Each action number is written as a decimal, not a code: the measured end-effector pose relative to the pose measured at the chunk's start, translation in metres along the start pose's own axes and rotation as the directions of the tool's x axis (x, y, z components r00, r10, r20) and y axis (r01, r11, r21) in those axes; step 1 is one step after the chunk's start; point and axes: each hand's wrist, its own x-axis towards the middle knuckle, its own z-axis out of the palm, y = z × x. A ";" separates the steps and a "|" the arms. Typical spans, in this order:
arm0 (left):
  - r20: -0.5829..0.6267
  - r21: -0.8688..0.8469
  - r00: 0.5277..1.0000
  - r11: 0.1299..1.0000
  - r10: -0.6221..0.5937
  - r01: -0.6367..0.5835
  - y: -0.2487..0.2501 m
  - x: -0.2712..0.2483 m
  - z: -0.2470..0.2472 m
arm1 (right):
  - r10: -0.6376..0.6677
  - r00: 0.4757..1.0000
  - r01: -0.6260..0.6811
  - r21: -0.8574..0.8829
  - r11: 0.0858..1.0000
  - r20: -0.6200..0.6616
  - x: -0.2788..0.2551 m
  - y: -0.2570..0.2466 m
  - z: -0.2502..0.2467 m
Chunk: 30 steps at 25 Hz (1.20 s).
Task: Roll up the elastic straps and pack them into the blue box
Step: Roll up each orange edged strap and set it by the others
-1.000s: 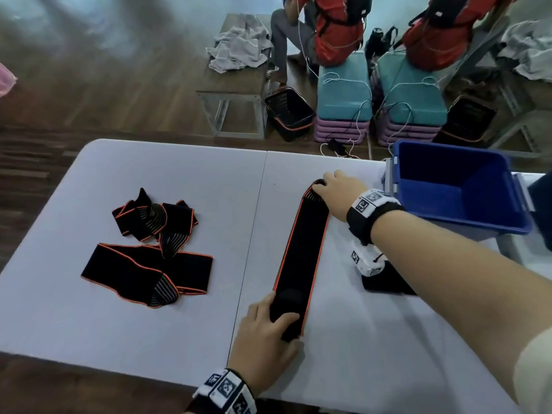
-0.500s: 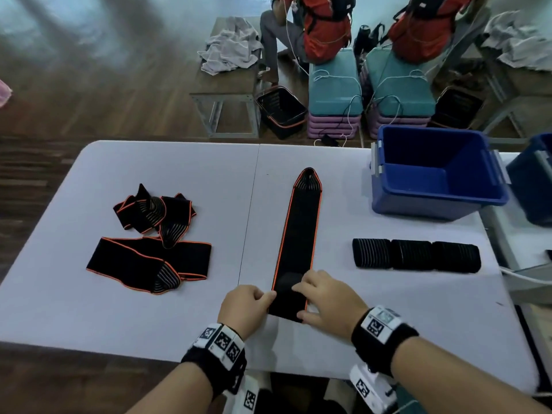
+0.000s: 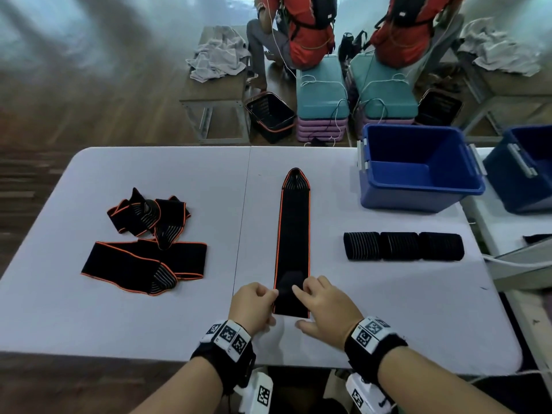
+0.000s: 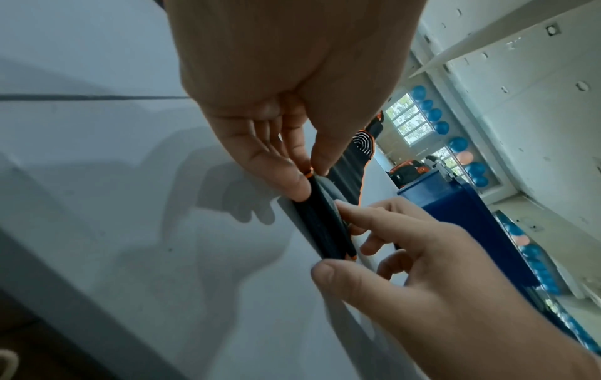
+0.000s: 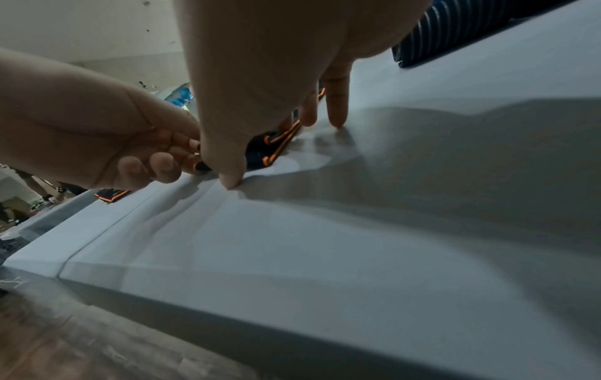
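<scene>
A long black elastic strap (image 3: 294, 234) with orange edging lies flat, running away from me across the white table (image 3: 388, 309). My left hand (image 3: 273, 294) pinches the left edge of its near end between thumb and forefinger (image 4: 300, 185). My right hand (image 3: 307, 306) lays straight fingers on the same end, with its thumb (image 5: 230, 180) on the table. That end looks doubled over. Three rolled straps (image 3: 403, 245) lie in a row to the right. The blue box (image 3: 418, 168) stands open at the back right.
Two unrolled straps lie at the left, one crumpled (image 3: 149, 213) and one spread out (image 3: 143, 261). A second dark blue bin (image 3: 525, 171) stands beyond the table's right end. Behind the table are benches, a black basket and two seated people in red.
A second ago my right hand was on the strap's far tip and my left hand held the near end. The right hand has since come back, and both hands now work the near end.
</scene>
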 end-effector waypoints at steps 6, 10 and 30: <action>0.043 -0.189 0.994 0.977 -0.096 0.103 0.002 0.002 0.010 | 0.007 1.000 -0.007 -0.004 1.000 -0.013 0.000 -0.001 0.001; 0.045 -0.268 0.992 0.955 -0.120 0.128 0.006 0.004 0.009 | 0.006 0.999 -0.009 -0.074 0.997 -0.045 0.005 -0.010 0.001; 0.015 0.449 0.863 0.768 0.505 -0.457 -0.012 0.014 0.004 | 0.460 0.874 -0.392 0.788 0.475 0.158 0.011 0.018 0.002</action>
